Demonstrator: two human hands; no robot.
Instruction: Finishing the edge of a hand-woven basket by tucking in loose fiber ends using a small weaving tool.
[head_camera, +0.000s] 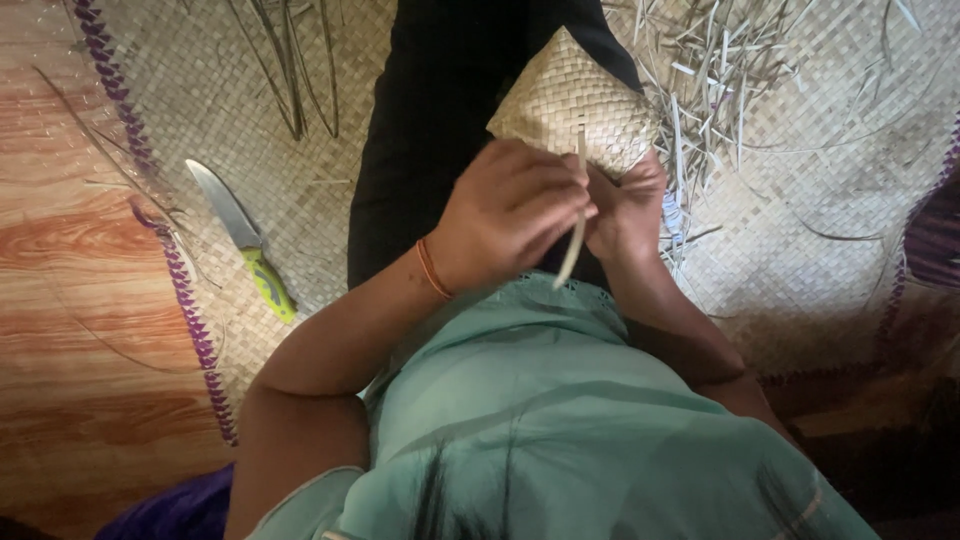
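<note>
Your left hand (510, 215) pinches the pale leaf strip (578, 215) while your right hand (625, 205) grips the small woven palm-leaf pouch (572, 105); a hard tug may snap the strip.

Woven pouch (575, 110): matt dry leaf strips. Knife (245, 240): shiny metal blade, glossy plastic handle. Floor (70, 300): polished wood.

At left of the frame we see a green-handled knife (245, 243) on a purple-edged woven mat (300, 200); loose leaf strips (720, 70) lie upper right.
</note>
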